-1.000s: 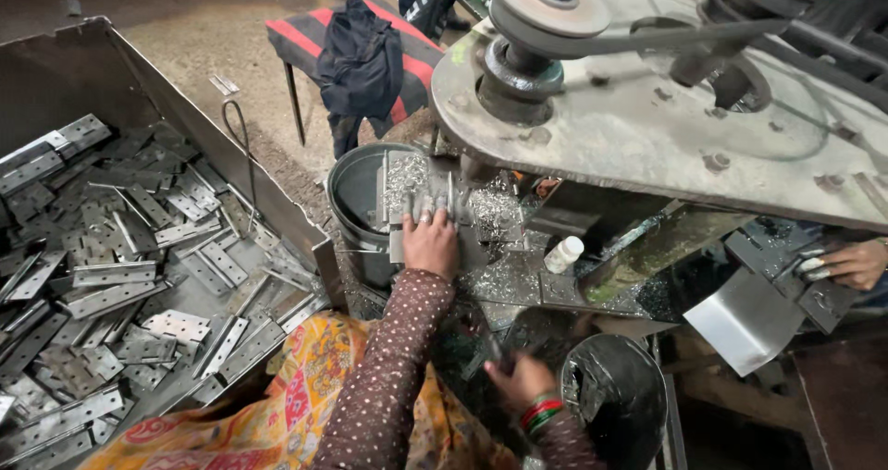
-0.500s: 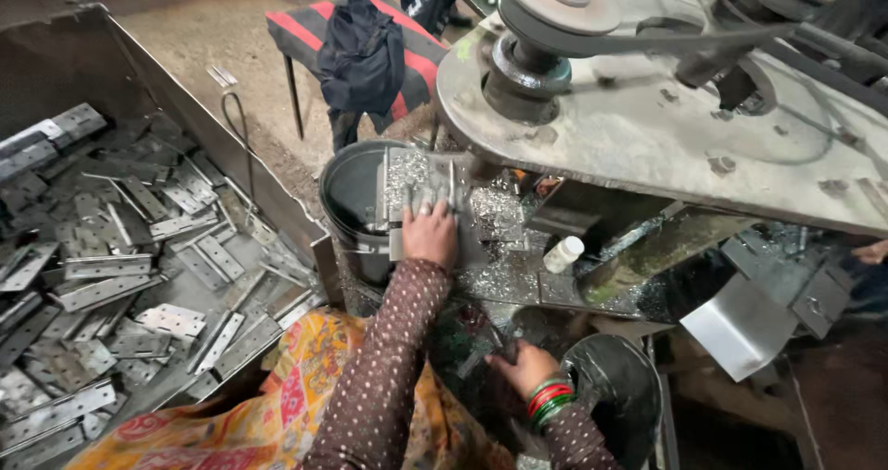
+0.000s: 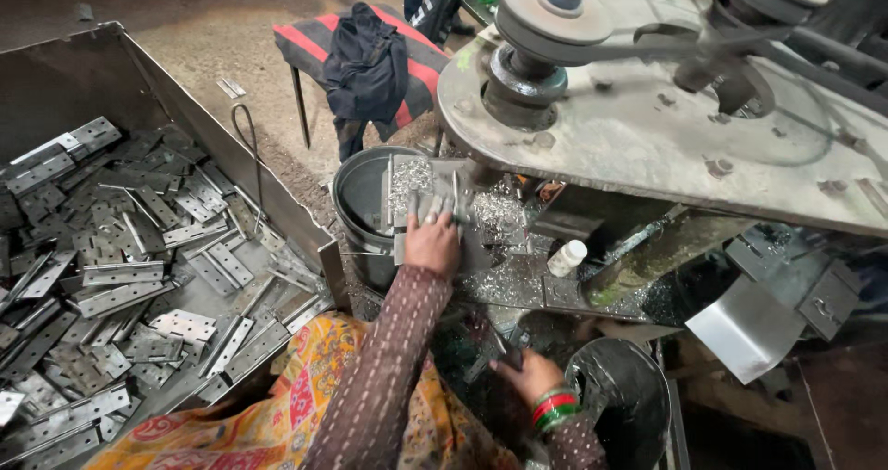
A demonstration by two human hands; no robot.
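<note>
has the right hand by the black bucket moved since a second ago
No real shift. The right hand stays low, just left of the black bucket, bangles at the wrist; it looks to grip a small dark part, as before.

To my left sits an open bin (image 3: 185,109) with hinge plates (image 3: 111,276) heaped in it. Just right of the bin stands a bucket (image 3: 356,202), and behind that a stool (image 3: 314,40) with a bag (image 3: 370,63) on top. My left hand (image 3: 432,239) rests on a metal tray (image 3: 407,179) at the bucket's rim, under the front edge of the machine plate (image 3: 647,146), which fills the upper right. A small bottle (image 3: 566,257) stands right of that hand. My right hand (image 3: 527,377) lies nearer me, just left of a second bucket (image 3: 624,401).
</note>
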